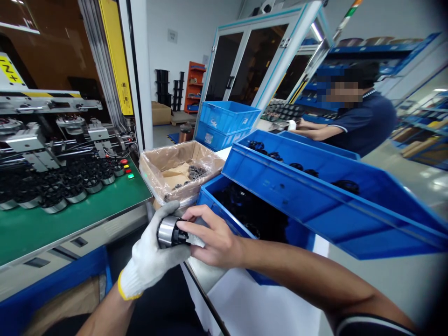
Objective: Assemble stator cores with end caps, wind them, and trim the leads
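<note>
My left hand (149, 256), in a white knit glove with a yellow cuff, is wrapped round a motor stator core (168, 232). The core is a short silver metal cylinder with black plastic parts at its end, lying tilted in the palm. Bare, my right hand (213, 235) reaches across from the right. Its fingertips press on the black end of the same core, so both hands touch it. Part of the core is hidden behind the fingers.
At left, several similar cores (73, 191) stand on a green machine table (115, 205). Ahead is a plastic-lined carton (150, 175). Blue bins (297, 196) with black parts are stacked at right. A co-worker (367, 112) stands beyond them. Another blue bin (101, 261) sits low at left.
</note>
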The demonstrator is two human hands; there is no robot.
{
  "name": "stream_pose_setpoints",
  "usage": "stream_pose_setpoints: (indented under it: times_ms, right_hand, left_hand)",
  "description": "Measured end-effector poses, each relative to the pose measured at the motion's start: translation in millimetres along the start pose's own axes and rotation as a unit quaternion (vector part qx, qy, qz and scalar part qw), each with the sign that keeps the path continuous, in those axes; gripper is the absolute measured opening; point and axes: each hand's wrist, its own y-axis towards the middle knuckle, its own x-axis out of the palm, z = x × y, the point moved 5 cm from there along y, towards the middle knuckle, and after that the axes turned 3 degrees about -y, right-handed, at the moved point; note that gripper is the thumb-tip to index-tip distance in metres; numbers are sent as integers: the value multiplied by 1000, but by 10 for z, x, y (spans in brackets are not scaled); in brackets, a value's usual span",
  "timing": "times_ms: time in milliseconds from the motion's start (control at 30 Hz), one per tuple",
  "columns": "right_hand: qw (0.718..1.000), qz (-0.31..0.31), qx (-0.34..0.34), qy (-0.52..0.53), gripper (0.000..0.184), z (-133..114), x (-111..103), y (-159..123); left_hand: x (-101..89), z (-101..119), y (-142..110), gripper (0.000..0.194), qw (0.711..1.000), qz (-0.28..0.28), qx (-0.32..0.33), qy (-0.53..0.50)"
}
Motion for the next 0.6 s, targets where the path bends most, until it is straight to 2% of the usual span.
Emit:
stream_pose_setpoints:
  times_ms: [200, 333, 500, 600]
  right_hand:
    - [1000, 3, 14, 9, 41, 12, 0, -12]
    - [999, -18, -14, -25, 40, -28, 17, -20]
    - [999, -7, 40, 25, 46, 2, 45, -36]
    - [1000, -17, 15, -11, 45, -31, 62, -50]
  left_hand:
    - [5, -11, 8, 85, 1000, 4, -18, 8]
    - [4, -74, 9, 85, 1000, 7, -17, 4]
    - [-20, -119, 2, 84, 999, 11, -37, 20]
    - [-5, -79, -4, 85, 998, 16, -45, 29]
